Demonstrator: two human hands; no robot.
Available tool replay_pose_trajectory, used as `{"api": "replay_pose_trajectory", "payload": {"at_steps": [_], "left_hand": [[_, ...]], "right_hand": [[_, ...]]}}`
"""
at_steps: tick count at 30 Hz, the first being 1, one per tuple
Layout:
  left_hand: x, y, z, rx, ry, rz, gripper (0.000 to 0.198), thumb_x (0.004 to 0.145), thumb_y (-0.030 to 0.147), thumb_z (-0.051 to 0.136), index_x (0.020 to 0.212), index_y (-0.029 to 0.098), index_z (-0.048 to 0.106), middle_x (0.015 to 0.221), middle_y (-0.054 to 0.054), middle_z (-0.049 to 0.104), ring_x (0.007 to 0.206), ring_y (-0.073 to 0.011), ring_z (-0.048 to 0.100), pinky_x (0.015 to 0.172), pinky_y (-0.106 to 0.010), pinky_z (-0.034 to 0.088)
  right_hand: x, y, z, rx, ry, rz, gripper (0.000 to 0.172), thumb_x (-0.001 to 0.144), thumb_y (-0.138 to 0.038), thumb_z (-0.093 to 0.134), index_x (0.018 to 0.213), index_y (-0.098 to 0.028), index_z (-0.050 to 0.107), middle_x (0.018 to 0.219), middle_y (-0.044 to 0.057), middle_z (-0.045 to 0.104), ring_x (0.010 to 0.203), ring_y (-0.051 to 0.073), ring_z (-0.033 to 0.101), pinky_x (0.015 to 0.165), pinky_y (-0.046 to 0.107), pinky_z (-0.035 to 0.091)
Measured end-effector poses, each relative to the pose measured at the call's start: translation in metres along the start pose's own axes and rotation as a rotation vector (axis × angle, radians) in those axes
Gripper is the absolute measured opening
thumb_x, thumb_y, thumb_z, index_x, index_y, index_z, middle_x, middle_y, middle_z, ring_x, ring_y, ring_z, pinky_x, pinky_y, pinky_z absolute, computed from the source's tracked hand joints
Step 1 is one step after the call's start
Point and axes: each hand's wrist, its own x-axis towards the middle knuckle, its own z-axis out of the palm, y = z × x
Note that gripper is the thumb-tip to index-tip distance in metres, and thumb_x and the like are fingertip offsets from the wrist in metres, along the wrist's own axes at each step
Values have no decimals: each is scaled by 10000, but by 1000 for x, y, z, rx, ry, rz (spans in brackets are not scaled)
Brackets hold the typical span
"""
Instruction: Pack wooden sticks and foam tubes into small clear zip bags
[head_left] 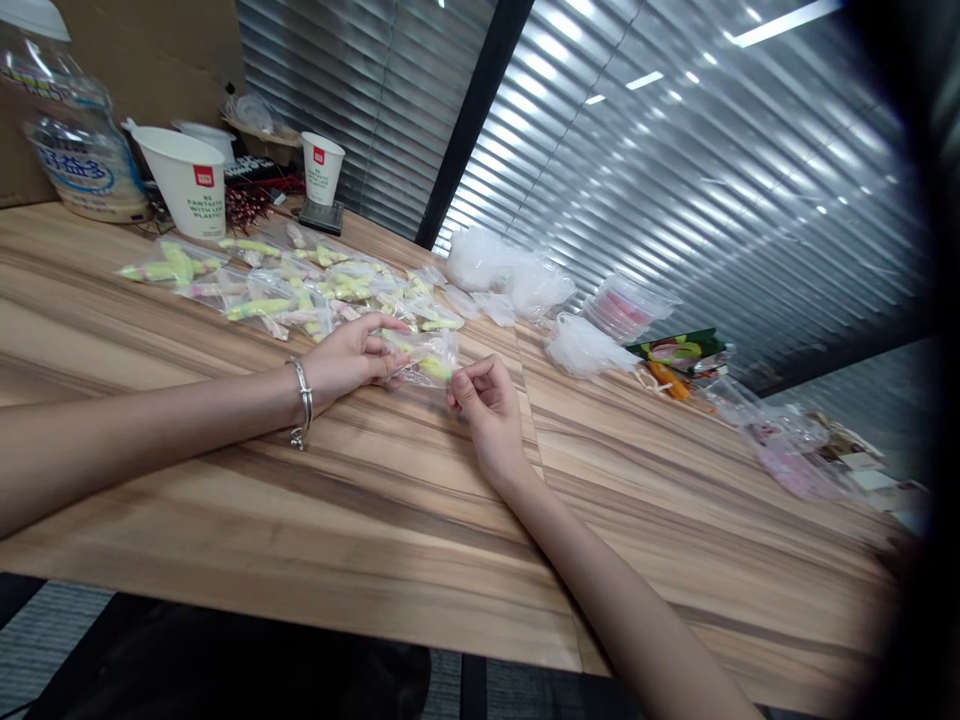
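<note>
Between my two hands is a small clear plastic bag (429, 352) with something yellow-green inside. My left hand (352, 362), with a silver bangle at its wrist, grips the bag's left end between thumb and fingers. At the opposite end, my right hand (487, 405) pinches the bag's lower right corner. Just beyond my left hand lies a spread of similar clear bags (262, 308) holding yellow-green and pale pink pieces, whose kind I cannot make out. The bag in my hands is held just over the wooden table (420, 520).
Paper cups (184, 185) and a large plastic bottle (82, 150) stand at the back left, near a small dark scale-like device (321, 216). Bunched clear plastic bags (510, 275) lie along the back by the blinds. Assorted packaging (799, 465) covers the far right.
</note>
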Motion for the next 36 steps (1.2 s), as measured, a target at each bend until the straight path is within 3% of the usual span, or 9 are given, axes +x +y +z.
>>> {"api": "replay_pose_trajectory", "payload": {"at_steps": [6, 11, 17, 24, 31, 36], "left_hand": [[-1, 0, -1, 73, -32, 34, 563, 645, 344, 771, 1106, 153, 509, 643, 34, 609, 609, -135, 610, 663, -289, 503], [0, -2, -3, 240, -61, 163, 519, 679, 355, 741, 1107, 173, 512, 692, 16, 601, 680, -152, 618, 665, -275, 495], [-3, -1, -3, 480, -113, 352, 412, 733, 348, 685, 1095, 199, 555, 974, -33, 593, 835, -158, 591, 771, -277, 486], [-4, -2, -3, 455, -168, 309, 406, 751, 346, 661, 1113, 204, 546, 932, -30, 606, 834, -168, 597, 774, -284, 490], [-1, -1, -5, 344, -80, 221, 403, 722, 321, 693, 1070, 188, 539, 879, -23, 602, 808, -161, 605, 733, -281, 499], [-2, -1, -6, 314, -99, 156, 422, 761, 350, 665, 1117, 194, 501, 699, -4, 610, 692, -171, 622, 635, -281, 487]], "right_hand": [[-2, -2, -1, -2, 40, -3, 210, 855, -336, 570, 751, -209, 440, 618, -36, 495, 583, 110, 445, 586, 247, 353], [1, 2, -3, 103, 83, 68, 220, 819, -318, 582, 732, -210, 411, 610, -43, 450, 549, 105, 408, 548, 240, 321], [4, 7, -7, 230, 129, 125, 186, 822, -260, 572, 730, -199, 423, 584, -53, 400, 510, 88, 339, 506, 227, 249], [1, 3, -3, 24, 257, 20, 234, 879, -409, 514, 784, -210, 434, 596, -53, 374, 532, 93, 349, 517, 229, 290], [10, 10, -16, 88, 546, 51, 249, 880, -436, 476, 795, -223, 379, 578, -65, 373, 494, 87, 348, 491, 213, 291], [12, 13, -17, 57, 485, 78, 285, 873, -469, 472, 776, -224, 364, 578, -64, 375, 496, 91, 363, 496, 216, 309]]}}
